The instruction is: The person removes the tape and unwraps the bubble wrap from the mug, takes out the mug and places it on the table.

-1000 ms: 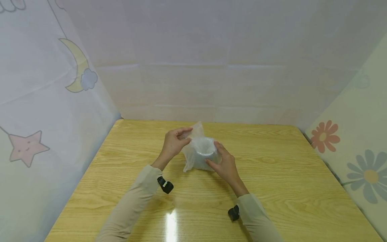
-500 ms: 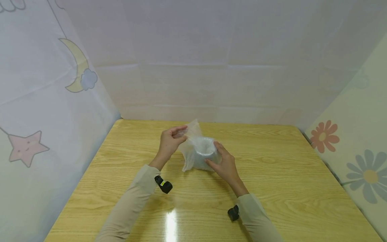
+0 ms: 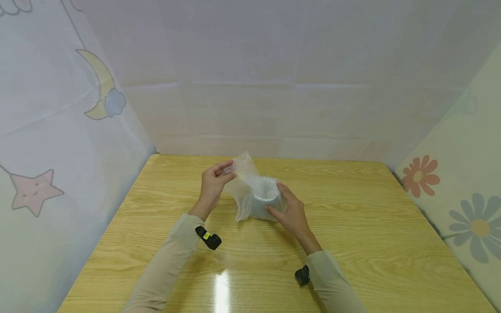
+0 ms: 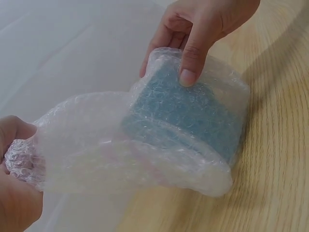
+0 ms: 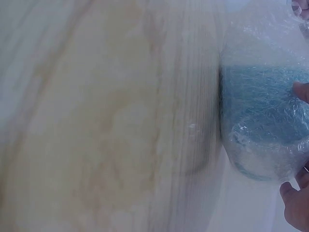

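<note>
A blue object (image 4: 183, 106), round in outline from above, stands on the table wrapped in clear bubble wrap (image 3: 245, 167). What it is stays blurred behind the wrap. My left hand (image 3: 213, 182) pinches the bunched loose end of the wrap, holding it up to the left of the bundle. In the left wrist view that sheet stretches from the left fingers (image 4: 17, 128) across to the blue object. My right hand (image 3: 291, 213) grips the wrapped object from its right side, thumb on the near face and fingers at the far side.
The wooden table (image 3: 372, 226) spreads out around the bundle. A pale cloth wall (image 3: 250, 117) rises behind its back edge, with printed cloth on the left and right. Black wrist cameras (image 3: 209, 238) sit on both sleeves.
My left hand has moved left and slightly down, drawing the loose end of the bubble wrap farther from the object. The right hand and the wrapped object have stayed in place.
</note>
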{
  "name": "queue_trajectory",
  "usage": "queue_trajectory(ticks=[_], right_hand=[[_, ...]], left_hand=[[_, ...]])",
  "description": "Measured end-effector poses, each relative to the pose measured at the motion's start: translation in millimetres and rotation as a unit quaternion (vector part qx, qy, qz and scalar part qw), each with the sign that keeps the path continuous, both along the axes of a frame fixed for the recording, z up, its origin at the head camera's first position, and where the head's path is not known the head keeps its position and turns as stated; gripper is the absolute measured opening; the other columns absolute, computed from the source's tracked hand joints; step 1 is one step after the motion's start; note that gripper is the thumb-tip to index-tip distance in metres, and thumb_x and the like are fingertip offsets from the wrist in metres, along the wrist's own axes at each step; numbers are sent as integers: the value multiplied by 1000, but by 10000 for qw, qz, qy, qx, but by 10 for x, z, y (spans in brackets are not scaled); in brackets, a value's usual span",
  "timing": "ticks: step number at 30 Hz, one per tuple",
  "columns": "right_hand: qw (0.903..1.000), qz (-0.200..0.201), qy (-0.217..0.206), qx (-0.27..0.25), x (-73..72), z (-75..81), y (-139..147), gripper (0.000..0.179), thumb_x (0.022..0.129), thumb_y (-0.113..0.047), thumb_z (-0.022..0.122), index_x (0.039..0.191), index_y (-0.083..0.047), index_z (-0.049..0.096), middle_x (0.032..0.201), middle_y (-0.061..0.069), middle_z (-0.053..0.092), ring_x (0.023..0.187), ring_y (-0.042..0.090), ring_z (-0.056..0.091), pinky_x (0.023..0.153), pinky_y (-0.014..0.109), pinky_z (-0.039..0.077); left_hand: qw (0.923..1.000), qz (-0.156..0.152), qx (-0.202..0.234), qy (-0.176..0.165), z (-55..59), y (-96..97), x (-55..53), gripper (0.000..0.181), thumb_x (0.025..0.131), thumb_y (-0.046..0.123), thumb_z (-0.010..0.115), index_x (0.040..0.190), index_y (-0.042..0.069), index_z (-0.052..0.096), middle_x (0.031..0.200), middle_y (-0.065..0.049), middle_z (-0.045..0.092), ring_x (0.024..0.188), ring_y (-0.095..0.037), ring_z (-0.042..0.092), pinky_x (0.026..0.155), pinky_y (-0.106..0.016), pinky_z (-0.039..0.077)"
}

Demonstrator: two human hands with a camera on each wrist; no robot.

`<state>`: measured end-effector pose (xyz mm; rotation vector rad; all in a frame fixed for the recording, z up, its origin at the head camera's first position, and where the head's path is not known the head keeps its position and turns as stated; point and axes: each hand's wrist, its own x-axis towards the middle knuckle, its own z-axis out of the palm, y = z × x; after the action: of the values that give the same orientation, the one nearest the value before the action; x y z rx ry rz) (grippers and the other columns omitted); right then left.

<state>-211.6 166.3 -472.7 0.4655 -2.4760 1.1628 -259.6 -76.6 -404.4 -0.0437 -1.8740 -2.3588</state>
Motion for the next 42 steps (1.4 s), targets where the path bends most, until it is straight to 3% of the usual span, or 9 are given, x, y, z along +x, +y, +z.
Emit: queue_trajectory(ticks=[7,15,26,32,37,42], right_hand=[[10000,20,-74,-54,-1,-6,1,78,79,-24,83,142,2,45,145,17,44,134,35,39,105,50,37],[10000,-3,3,-44,1,-8,-3,80,77,-22,84,142,3,45,143,18,46,133,36,39,104,51,37],[10000,3,-63,-43,-8,-6,-5,80,78,-22,84,143,2,44,144,16,45,135,33,38,106,49,35],[10000,41,-55,-65,-9,13,-8,79,78,-22,84,143,2,45,144,17,45,135,34,37,106,50,35],[9999,81,-91,-6,0,28,-3,80,78,-22,84,143,2,44,144,19,44,135,35,36,106,50,34],[9999,105,-28,84,30,54,8,80,77,-22,84,142,2,45,144,20,44,134,38,38,106,52,34]], left_hand=[[9980,213,541,-246,-26,-53,-8,39,80,-13,70,119,-5,66,103,-5,70,91,-12,65,84,-25,53],[9893,337,1344,-455,-56,-101,-24,43,80,-19,66,122,-10,61,93,-3,71,89,-12,66,82,-24,53],[9815,419,1743,-678,-90,-148,-31,44,82,-19,64,124,-9,60,97,-6,69,93,-14,66,85,-25,52],[9912,292,1208,-465,-90,-168,-14,41,82,-16,66,122,-7,62,91,-4,67,87,-11,63,84,-25,52],[9997,197,1,-174,-78,-201,13,37,84,-5,70,121,-2,65,100,-8,68,87,-12,60,80,-23,53],[9906,9,-1356,197,-44,-248,27,36,87,2,71,123,1,65,127,-11,61,110,-20,57,87,-26,51]])
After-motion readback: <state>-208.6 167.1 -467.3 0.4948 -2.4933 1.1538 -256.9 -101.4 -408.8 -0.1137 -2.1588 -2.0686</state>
